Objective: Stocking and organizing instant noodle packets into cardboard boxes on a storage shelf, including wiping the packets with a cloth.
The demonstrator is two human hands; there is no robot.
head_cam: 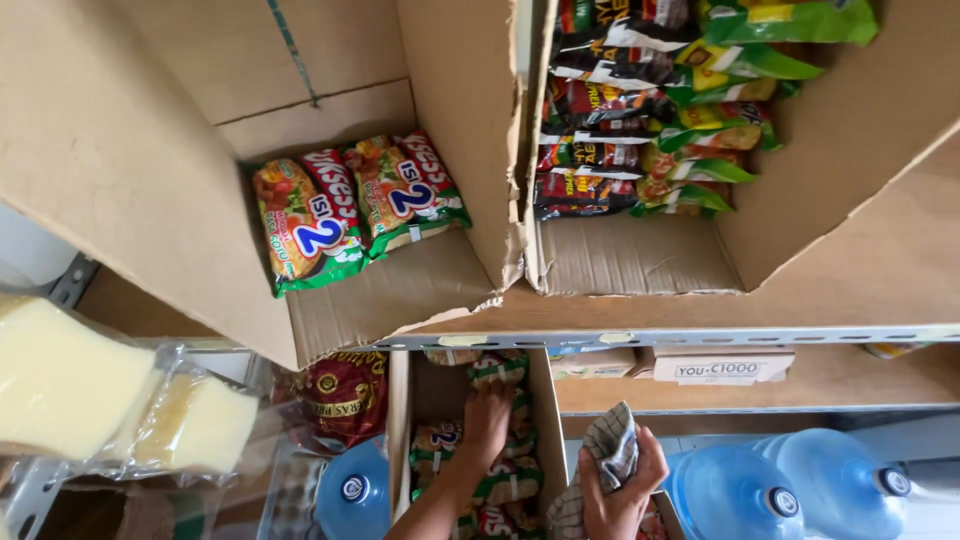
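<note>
Head cam: both forearms get cut off by the bottom edge, and the low box [545, 400] is half hidden under the shelf [700, 338]. Left hand [487, 420] lies flat, fingers spread, on the packets [505, 480] in that box; can't tell if its grip has closed on one. Right hand [622, 490], just beside that box, has its grip closed round a checked cloth [607, 455]. Above the hands, two open cartons hold noodle packs [355, 205] and snack bags [650, 120]. Water jugs [735, 495] sit right of the cloth.

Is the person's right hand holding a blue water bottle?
No, the right hand grips a checked cloth; the blue water bottles stand beside it, untouched.
</note>
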